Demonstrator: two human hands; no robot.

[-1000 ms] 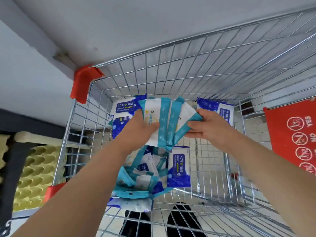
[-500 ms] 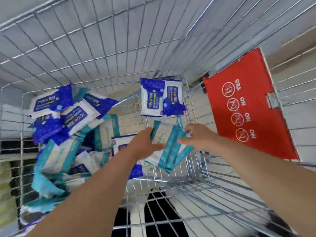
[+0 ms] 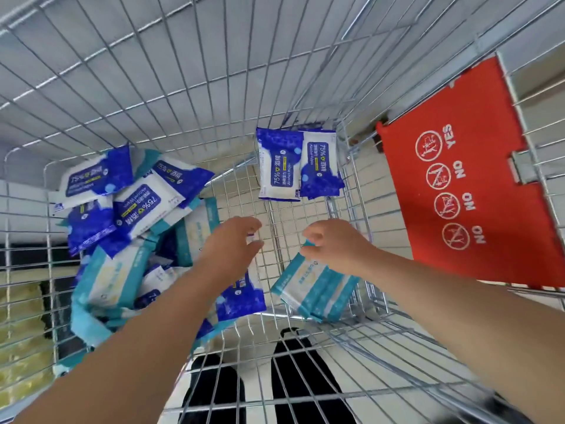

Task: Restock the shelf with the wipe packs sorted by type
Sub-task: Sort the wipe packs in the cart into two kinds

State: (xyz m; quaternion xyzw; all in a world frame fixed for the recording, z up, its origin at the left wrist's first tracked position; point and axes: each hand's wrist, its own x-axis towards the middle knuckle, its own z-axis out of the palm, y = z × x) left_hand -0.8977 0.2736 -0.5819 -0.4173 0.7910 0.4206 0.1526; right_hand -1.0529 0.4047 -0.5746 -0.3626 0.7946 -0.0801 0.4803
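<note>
Inside the wire cart (image 3: 183, 87), a loose heap fills the left side: blue-and-white alcohol wipe packs (image 3: 137, 206) marked 75% lie on top of teal-and-white packs (image 3: 107, 280). The left hand (image 3: 232, 243) hovers over the cart floor, fingers loosely curled and holding nothing. Two more blue packs (image 3: 298, 165) stand against the far wall. A neat teal stack (image 3: 315, 289) lies near right, with the right hand (image 3: 339, 246) at its far edge; whether it pinches the stack is unclear. A red panel (image 3: 458, 179) hangs at right.
</note>
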